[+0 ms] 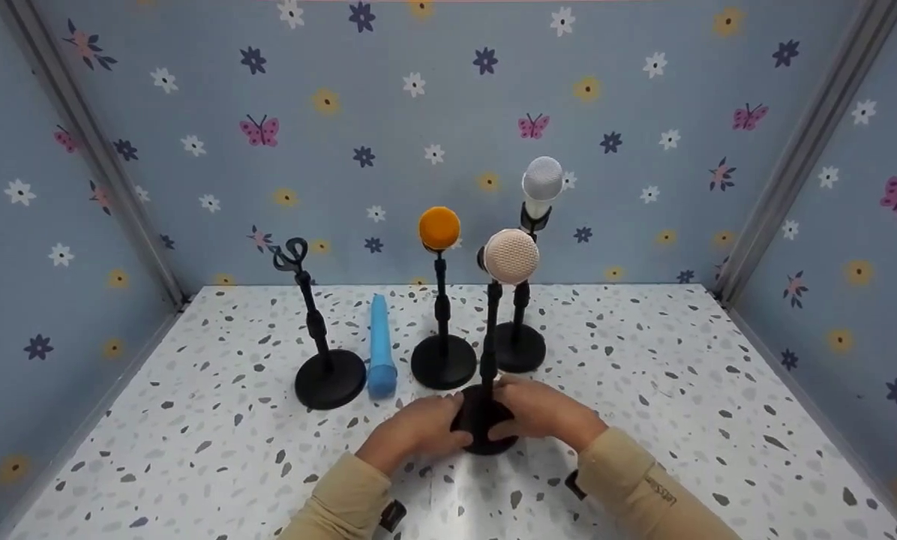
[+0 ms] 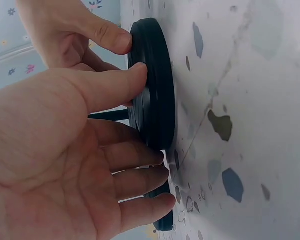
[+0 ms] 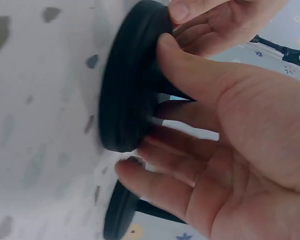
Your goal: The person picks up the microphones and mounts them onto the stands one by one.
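Note:
A black microphone stand (image 1: 489,352) with a round base stands upright near the front of the table. In its clip sits a microphone with a pale pink mesh head (image 1: 511,256). My left hand (image 1: 426,426) grips the left side of the base (image 2: 152,95), thumb on top and fingers along the rim. On the other side my right hand (image 1: 540,409) holds the same base, its thumb (image 3: 177,57) also on the upper face. In both wrist views the base appears to rest on the tabletop.
Behind stand a stand with an orange-headed microphone (image 1: 439,228) and another with a white microphone (image 1: 542,184). To the left is a stand with a bare clip (image 1: 315,322). A blue microphone (image 1: 381,349) lies beside it. Flower-patterned walls (image 1: 433,112) enclose the speckled table (image 1: 643,360).

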A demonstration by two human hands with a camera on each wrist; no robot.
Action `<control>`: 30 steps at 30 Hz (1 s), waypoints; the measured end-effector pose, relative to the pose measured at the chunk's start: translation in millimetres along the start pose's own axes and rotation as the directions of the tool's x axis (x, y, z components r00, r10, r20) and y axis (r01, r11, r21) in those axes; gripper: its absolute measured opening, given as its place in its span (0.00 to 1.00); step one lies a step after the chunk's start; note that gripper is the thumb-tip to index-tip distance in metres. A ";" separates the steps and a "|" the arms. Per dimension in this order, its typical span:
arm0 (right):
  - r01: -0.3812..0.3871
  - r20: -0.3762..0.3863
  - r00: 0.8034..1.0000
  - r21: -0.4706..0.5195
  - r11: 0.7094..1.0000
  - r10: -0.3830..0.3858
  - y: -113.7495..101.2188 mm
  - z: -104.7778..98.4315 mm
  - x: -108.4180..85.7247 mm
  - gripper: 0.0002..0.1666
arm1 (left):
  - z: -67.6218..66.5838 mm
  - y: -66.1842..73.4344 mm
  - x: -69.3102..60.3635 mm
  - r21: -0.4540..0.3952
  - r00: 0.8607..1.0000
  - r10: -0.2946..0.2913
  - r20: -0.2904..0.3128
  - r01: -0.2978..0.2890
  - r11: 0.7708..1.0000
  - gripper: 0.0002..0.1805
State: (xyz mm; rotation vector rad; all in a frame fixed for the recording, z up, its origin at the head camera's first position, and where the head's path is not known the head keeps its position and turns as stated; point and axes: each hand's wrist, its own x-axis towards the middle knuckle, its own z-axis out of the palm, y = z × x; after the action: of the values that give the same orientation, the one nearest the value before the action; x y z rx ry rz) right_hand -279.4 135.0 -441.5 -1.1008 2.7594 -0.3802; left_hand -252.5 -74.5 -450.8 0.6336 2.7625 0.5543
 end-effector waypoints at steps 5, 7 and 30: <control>-0.062 0.021 0.998 -0.023 0.998 0.062 -4.4 -2.2 0.2 0.19 | 1.1 2.1 1.1 -0.002 1.000 -0.007 0.004 0.007 1.000 0.35; -0.072 0.026 0.997 -0.033 0.997 0.073 -5.2 -2.3 0.3 0.18 | 1.9 2.9 1.4 0.009 1.000 -0.006 0.003 0.006 1.000 0.35; -0.292 -0.008 0.957 -0.031 0.956 0.292 16.6 -15.2 -38.2 0.17 | 19.1 34.7 36.6 0.074 0.998 0.059 0.030 -0.061 0.995 0.38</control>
State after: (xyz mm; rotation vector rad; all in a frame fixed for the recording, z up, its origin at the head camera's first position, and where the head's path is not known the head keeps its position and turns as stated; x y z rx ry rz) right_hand -266.2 175.7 -430.1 -0.6805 2.8794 -0.2988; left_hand -265.6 -22.9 -459.2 0.7374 2.7569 0.4529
